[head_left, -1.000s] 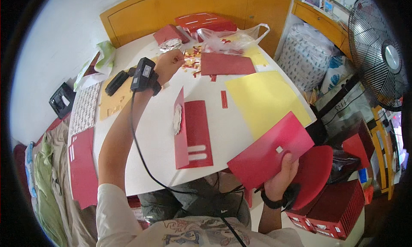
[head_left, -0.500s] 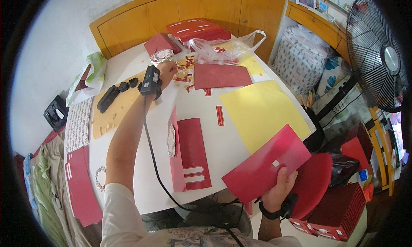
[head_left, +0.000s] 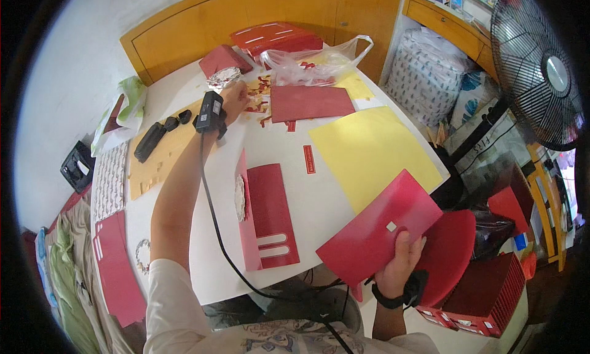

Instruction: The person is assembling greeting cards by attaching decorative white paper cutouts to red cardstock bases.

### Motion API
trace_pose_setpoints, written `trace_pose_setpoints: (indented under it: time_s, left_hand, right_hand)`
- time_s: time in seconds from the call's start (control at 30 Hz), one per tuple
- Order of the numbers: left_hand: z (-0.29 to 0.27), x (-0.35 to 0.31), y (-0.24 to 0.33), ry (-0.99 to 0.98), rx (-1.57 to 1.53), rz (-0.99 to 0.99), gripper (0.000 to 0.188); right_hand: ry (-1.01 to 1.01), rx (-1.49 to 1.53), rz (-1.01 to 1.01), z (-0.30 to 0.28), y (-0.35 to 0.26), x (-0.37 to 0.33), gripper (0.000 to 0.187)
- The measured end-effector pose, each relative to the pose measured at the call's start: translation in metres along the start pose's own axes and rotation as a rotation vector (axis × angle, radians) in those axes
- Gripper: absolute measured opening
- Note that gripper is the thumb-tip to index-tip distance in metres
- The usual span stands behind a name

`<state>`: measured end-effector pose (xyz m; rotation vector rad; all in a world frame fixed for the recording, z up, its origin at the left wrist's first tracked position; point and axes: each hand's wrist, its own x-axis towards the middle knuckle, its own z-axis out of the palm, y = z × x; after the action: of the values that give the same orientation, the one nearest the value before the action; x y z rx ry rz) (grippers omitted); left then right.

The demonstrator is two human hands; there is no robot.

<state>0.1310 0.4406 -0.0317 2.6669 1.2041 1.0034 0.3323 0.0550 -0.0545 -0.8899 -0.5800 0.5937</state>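
Observation:
At the lower right my right hand (head_left: 399, 265) grips a flat red card panel (head_left: 369, 231) by its near edge, thumb on top. A small white square (head_left: 391, 227) sits on the panel near the thumb. My left hand (head_left: 233, 101) reaches to the far side of the table, beside a pile of small red and gold pieces (head_left: 261, 96). Its fingers are curled down, and whatever they pinch is hidden. Between my arms stands a folded red card piece (head_left: 270, 200) with white-edged slots, one flap upright. A crumpled whitish patch (head_left: 239, 197) shows against that flap.
Yellow sheets (head_left: 375, 148), a dark red panel (head_left: 310, 103) and a clear plastic bag (head_left: 313, 68) lie on the white table (head_left: 209, 249). A black cable (head_left: 215, 231) trails from my left wrist. A fan (head_left: 541, 71) and red chair (head_left: 445, 255) stand right.
The whole view has shifted slightly, moving the table's things up and left in the picture. My left hand stays by the pile; my right hand still holds the red panel.

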Motion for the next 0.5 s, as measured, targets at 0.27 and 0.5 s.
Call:
trace_pose_setpoints:
  time_s: [0.27, 0.5]
  left_hand:
    - [-0.016, -0.004, -0.017, 0.115, 0.099, 0.032, 0.015]
    - [-0.103, -0.017, 0.007, -0.026, 0.430, -0.383, 0.030]
  right_hand:
    - [-0.024, 0.040, 0.011, -0.001, 0.002, -0.003, 0.031]
    - [-0.009, 0.093, 0.020, -0.011, 0.005, -0.001, 0.035]
